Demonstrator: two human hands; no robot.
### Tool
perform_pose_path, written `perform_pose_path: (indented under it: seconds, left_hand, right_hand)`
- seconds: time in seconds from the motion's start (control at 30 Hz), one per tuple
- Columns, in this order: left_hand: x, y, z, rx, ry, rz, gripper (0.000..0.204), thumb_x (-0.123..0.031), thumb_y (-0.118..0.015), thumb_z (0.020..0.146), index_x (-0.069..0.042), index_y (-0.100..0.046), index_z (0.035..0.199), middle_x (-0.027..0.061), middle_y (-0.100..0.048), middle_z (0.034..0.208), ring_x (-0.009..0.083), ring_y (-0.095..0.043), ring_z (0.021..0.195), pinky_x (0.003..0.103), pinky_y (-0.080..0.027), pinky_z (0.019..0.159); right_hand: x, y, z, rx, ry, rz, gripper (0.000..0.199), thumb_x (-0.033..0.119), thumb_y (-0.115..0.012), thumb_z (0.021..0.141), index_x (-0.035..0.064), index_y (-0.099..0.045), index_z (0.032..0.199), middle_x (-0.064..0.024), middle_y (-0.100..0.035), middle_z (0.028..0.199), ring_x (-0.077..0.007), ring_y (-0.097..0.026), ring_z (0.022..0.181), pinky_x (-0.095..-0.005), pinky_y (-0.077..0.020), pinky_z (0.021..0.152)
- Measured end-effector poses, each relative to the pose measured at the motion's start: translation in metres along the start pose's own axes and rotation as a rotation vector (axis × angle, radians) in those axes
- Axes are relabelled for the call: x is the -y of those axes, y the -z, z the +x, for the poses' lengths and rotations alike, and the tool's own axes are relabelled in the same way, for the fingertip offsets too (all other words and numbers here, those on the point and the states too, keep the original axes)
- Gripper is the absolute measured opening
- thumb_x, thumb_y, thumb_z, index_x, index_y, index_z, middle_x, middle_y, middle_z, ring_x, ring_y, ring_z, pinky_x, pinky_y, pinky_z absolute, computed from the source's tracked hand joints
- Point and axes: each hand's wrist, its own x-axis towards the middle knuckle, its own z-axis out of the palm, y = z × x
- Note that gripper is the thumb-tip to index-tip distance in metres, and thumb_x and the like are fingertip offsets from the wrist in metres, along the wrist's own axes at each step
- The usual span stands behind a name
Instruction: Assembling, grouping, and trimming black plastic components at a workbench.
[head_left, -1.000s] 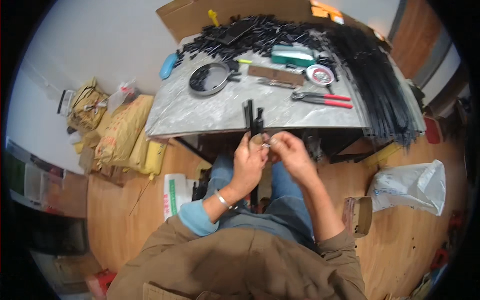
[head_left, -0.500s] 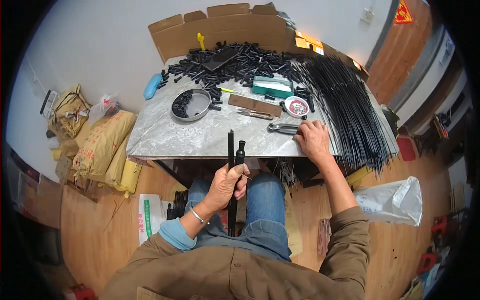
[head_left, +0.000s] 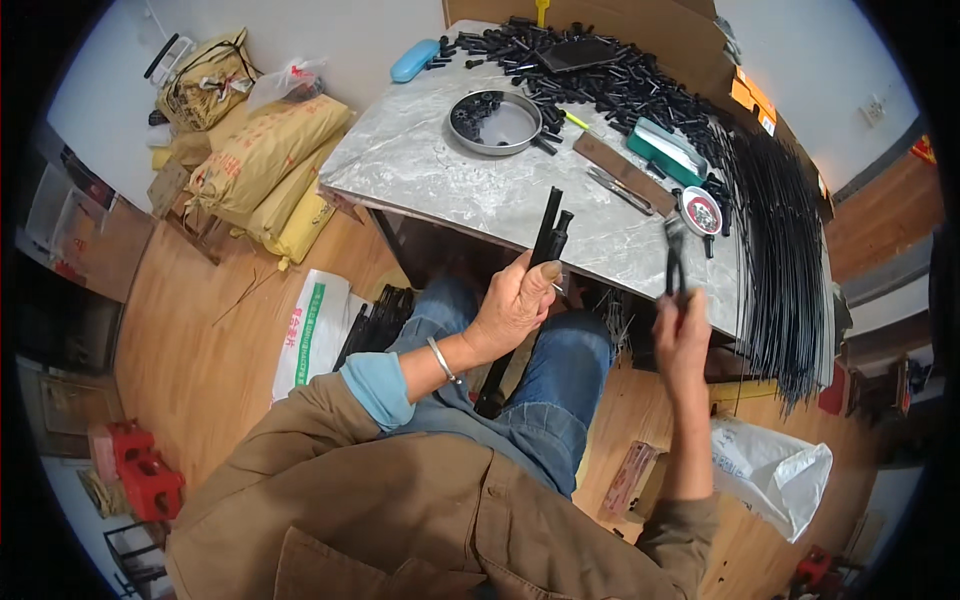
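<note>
My left hand [head_left: 515, 308] is closed round a slim black rod [head_left: 550, 215] and a thicker black tube [head_left: 560, 236] with a flared end. Both stand upright over my lap, in front of the table's near edge, and run down below my fist. A thin metal bit shows by my thumb. My right hand [head_left: 684, 335] grips the handles of dark pincers [head_left: 676, 268], held with the head up near the table's front edge. The pincers' head is blurred, so I cannot see whether its jaws are apart.
On the grey marbled table [head_left: 400, 165] are a round metal tin [head_left: 457, 135] of black rings, tweezers [head_left: 622, 190], a brown bar [head_left: 605, 160], a green box [head_left: 655, 158] and a white dish [head_left: 688, 222]. Black parts [head_left: 600, 80] heap behind; long black rods [head_left: 780, 260] lie right. Sacks [head_left: 265, 160] stand left.
My right hand has picked the pincers up off the table and lifted them toward me. My left hand still holds the rod and tube. The whole view has turned, shifting the table up and right.
</note>
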Motion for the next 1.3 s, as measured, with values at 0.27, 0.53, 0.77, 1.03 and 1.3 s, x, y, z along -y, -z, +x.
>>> perform_pose_path:
  seconds: [0.27,0.53,0.77,1.03,1.3]
  left_hand:
    - [0.003,-0.009,-0.004,-0.021,-0.075,0.039,0.046,-0.050,-0.046,0.095,-0.005,-0.050,0.100,-0.0034,-0.039,0.061,0.0031,-0.035,0.047,0.018,-0.029,0.042]
    - [0.000,-0.009,-0.008,-0.052,-0.098,0.097,0.045,-0.048,-0.046,0.096,-0.003,-0.052,0.097,-0.0031,-0.042,0.060,0.0031,-0.039,0.050,0.019,-0.033,0.043]
    - [-0.001,-0.007,-0.007,0.013,-0.088,0.197,0.050,-0.050,-0.045,0.096,-0.001,-0.054,0.092,-0.0025,-0.045,0.058,0.0036,-0.043,0.049,0.021,-0.035,0.042]
    - [-0.004,0.003,-0.013,0.123,0.032,0.043,0.059,-0.060,-0.046,0.090,-0.002,-0.053,0.093,-0.0010,-0.043,0.057,0.0057,-0.040,0.044,0.021,-0.032,0.041]
    - [-0.011,-0.001,-0.024,0.040,0.054,0.064,0.061,-0.062,-0.046,0.089,-0.001,-0.053,0.089,-0.0014,-0.042,0.055,0.0061,-0.041,0.043,0.022,-0.033,0.041]
  right_hand:
    - [0.066,0.003,-0.034,0.044,0.232,-0.172,0.042,-0.010,-0.063,0.053,0.0043,-0.042,0.087,-0.0134,-0.050,0.090,-0.0344,-0.051,0.081,-0.0400,-0.0415,0.071]
    - [0.072,0.010,-0.030,0.030,0.314,-0.323,0.035,-0.008,-0.066,0.061,0.0059,-0.051,0.090,-0.0122,-0.056,0.089,-0.0296,-0.056,0.079,-0.0374,-0.0419,0.067]
    - [0.056,-0.001,-0.070,1.033,-0.967,1.761,0.020,0.014,-0.063,0.085,0.0077,-0.046,0.094,-0.0053,-0.054,0.062,-0.0141,-0.046,0.040,-0.0241,-0.0365,0.036]
    - [0.069,0.043,-0.051,0.879,-0.560,0.691,0.022,0.020,-0.058,0.091,0.0004,-0.055,0.100,-0.0089,-0.064,0.079,-0.0107,-0.061,0.065,-0.0244,-0.0487,0.054]
    - [0.101,0.051,-0.033,1.163,-0.502,0.350,0.020,0.012,-0.060,0.087,0.0037,-0.048,0.101,-0.0044,-0.056,0.076,-0.0136,-0.053,0.049,-0.0268,-0.0446,0.044]
